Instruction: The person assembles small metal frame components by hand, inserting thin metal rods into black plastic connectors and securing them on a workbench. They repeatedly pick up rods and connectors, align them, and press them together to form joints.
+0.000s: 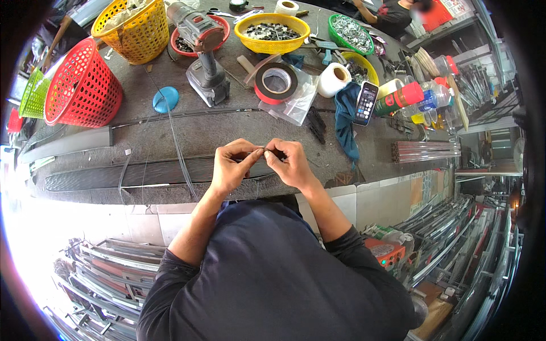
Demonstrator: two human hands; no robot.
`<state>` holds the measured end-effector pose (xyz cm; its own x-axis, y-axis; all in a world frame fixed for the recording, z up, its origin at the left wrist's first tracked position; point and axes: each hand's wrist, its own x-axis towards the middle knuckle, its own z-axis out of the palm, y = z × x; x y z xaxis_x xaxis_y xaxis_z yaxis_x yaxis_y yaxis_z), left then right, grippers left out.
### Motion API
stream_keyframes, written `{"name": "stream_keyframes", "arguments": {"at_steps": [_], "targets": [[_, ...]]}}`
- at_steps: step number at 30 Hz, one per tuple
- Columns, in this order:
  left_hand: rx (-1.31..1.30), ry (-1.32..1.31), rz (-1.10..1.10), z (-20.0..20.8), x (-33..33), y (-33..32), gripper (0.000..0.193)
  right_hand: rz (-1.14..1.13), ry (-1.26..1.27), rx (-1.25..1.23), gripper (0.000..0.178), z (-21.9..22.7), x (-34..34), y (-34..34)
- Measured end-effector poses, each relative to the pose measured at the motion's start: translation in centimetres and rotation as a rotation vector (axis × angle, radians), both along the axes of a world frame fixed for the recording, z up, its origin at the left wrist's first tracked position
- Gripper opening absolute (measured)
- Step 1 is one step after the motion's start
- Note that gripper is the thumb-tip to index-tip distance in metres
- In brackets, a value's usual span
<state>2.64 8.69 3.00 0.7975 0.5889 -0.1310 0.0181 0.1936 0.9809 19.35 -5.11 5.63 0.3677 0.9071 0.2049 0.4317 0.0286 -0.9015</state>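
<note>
My left hand (232, 165) and my right hand (289, 163) meet fingertip to fingertip over the front of the table. Both are closed in a pinch. Whatever lies between the fingertips is tiny and dark, too small to name. Beneath and to the left of my hands stretches a long, dark, finely ridged bundle (159, 173), flat along the table's near edge. Thin grey cords (175, 136) run down across it from near a round blue disc (165, 99). A narrow dark strip (123, 170) bends over the bundle farther left.
A cordless drill (207, 71) stands behind my hands, beside tape rolls (276, 82) on a plastic bag. Red (85, 85) and yellow (133, 34) baskets sit left. A bowl of small parts (272, 28), a phone (365, 104) and bottles lie farther back. Another person (392, 17) is at far right.
</note>
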Motion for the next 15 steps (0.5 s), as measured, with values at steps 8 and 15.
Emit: {"name": "stream_keyframes", "arguments": {"at_steps": [8,15], "targets": [[0.645,-0.163,-0.005,0.8,0.0,0.8,0.017,-0.004,0.251,-0.081,0.016,-1.7,0.0,-0.3],[1.034,-0.130,0.007,1.6,0.1,0.7,0.016,-0.059,0.100,-0.182,0.016,-0.6,-0.6,-0.7]]}}
